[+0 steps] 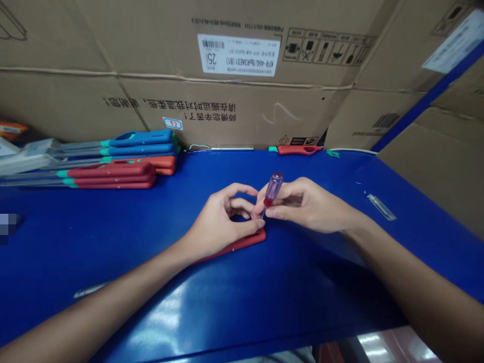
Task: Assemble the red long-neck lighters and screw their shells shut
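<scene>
My right hand [308,204] pinches a screwdriver by its clear purple handle [275,185]. The screwdriver stands nearly upright, its shaft pointing down at the end of a red long-neck lighter [245,245]. That lighter lies on the blue table, mostly covered by my left hand [223,222]. My left thumb rests on the lighter's end close to the screwdriver tip, and the other fingers curl round behind. Fingers hide the exact spot where the tip meets the lighter. The two hands touch or nearly touch at the fingertips.
Stacked long-neck lighters, blue [141,149] and red [113,171], lie at the back left. Another red lighter [298,150] sits against the cardboard wall [159,50]. Clear plastic pieces lie right [381,207] and front left [91,290] on the blue table [302,302].
</scene>
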`<action>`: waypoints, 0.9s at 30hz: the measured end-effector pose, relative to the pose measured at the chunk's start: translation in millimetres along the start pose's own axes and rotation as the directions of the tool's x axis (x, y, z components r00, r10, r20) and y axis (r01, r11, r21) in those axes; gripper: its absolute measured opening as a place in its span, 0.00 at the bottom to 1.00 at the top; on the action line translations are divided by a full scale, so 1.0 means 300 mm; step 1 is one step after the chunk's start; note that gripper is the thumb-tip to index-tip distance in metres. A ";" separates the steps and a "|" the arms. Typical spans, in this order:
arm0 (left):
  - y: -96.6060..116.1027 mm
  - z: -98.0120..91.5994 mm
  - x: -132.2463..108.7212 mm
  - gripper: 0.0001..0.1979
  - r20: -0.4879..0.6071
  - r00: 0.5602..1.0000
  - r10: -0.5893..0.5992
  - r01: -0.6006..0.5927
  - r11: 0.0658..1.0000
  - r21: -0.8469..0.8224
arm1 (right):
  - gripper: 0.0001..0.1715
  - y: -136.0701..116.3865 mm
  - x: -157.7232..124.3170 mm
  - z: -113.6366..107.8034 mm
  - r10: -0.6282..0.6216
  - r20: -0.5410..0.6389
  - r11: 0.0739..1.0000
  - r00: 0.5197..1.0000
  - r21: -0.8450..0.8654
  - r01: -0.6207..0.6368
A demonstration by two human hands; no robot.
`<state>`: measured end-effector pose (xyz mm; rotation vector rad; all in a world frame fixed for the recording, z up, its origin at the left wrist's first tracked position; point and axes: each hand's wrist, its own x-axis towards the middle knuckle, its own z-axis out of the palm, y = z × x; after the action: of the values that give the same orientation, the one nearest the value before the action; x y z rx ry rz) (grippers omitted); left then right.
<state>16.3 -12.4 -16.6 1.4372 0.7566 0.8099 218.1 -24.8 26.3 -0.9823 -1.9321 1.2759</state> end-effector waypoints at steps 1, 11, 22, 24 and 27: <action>-0.002 -0.001 0.000 0.24 0.002 1.000 0.009 -0.009 1.000 0.001 | 0.07 0.002 0.001 0.002 -0.004 -0.002 1.000 1.000 -0.003 0.004; -0.007 -0.012 0.000 0.29 0.041 0.995 0.090 -0.091 0.995 0.040 | 0.13 0.037 0.013 0.063 -0.096 -0.158 0.995 0.983 -0.032 0.092; 0.005 -0.002 -0.003 0.29 0.012 0.997 0.070 -0.070 0.998 -0.001 | 0.21 0.038 0.034 0.104 -0.247 -0.193 0.950 0.950 -0.243 0.197; 0.007 0.000 -0.004 0.30 0.012 0.998 0.061 -0.061 0.998 -0.021 | 0.24 0.041 0.042 0.111 -0.243 -0.202 0.958 0.949 -0.203 0.202; 0.008 0.000 -0.003 0.31 0.009 0.997 0.072 -0.072 0.996 -0.048 | 0.25 0.047 0.051 0.115 -0.271 -0.191 0.950 0.943 -0.210 0.231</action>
<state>15.6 -13.2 -14.1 1.4317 0.6764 0.8698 185.6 -24.9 2.7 -0.8880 -1.9535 0.8204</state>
